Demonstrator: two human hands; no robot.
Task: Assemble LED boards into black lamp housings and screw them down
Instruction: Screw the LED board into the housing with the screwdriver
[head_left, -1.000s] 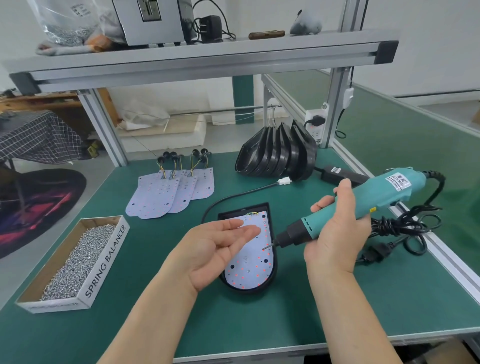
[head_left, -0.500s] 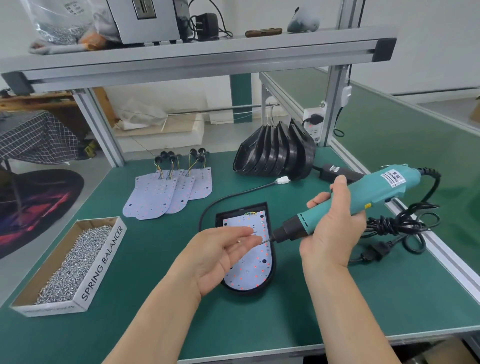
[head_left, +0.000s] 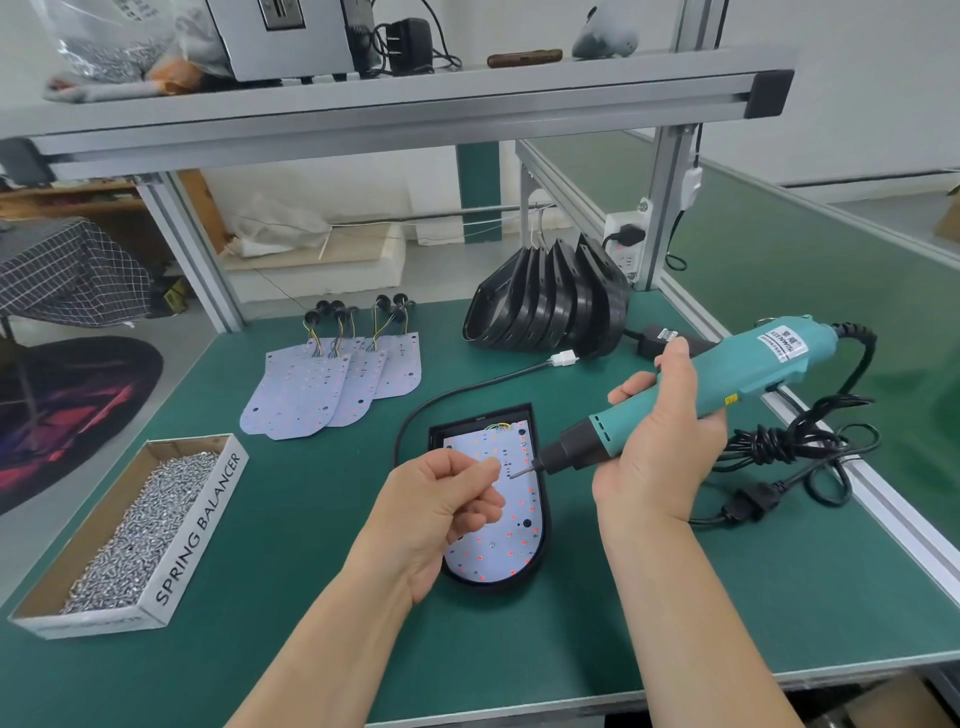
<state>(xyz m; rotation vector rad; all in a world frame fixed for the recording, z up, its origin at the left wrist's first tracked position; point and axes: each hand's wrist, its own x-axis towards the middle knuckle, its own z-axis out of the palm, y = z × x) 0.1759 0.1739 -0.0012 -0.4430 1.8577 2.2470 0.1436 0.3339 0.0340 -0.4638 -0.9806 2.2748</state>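
Head view, and the LED board (head_left: 511, 540) is seated in the black housing (head_left: 543, 525), flat on the green desk (head_left: 311, 597) right in front of the person. Long axis runs away from them: rounded end near, square end with the wire bundle far. The left hand (head_left: 441, 512) hovers over the board, fingers curled, thumb and forefinger pinched together just beside the bit tip. I take it that's a screw in there, but it's too small to see. The right hand (head_left: 660, 452) is wrapped tight round the teal electric screwdriver (head_left: 727, 384), which slants down and to the left, bit aimed at the board's upper half, cord end up to the right.

Handling, as I judge it: that board looks thin, light and stiff, with exposed LEDs, so hold it by the edges. The housing looks rigid and light and could skate on the mat under the driver's push, so steady its rim. A screw that size will be slippery.
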